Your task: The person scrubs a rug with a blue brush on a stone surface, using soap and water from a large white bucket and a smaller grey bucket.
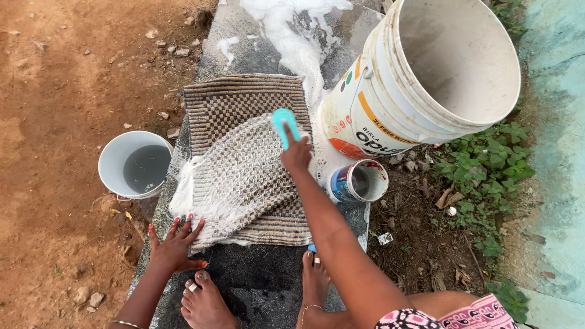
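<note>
Woven checked mat [244, 164] (folded, soapy) lies wet; brush [285, 125] atop.

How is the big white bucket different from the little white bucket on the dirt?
The large white plastic bucket with coloured printing is far bigger than the small plain white bucket. The large one leans tilted beside the stone slab and looks empty; the small one stands upright on the red dirt and holds murky water. The large one is by the right hand, the small one nearer the left hand. Both are round, white and open-topped.
</note>
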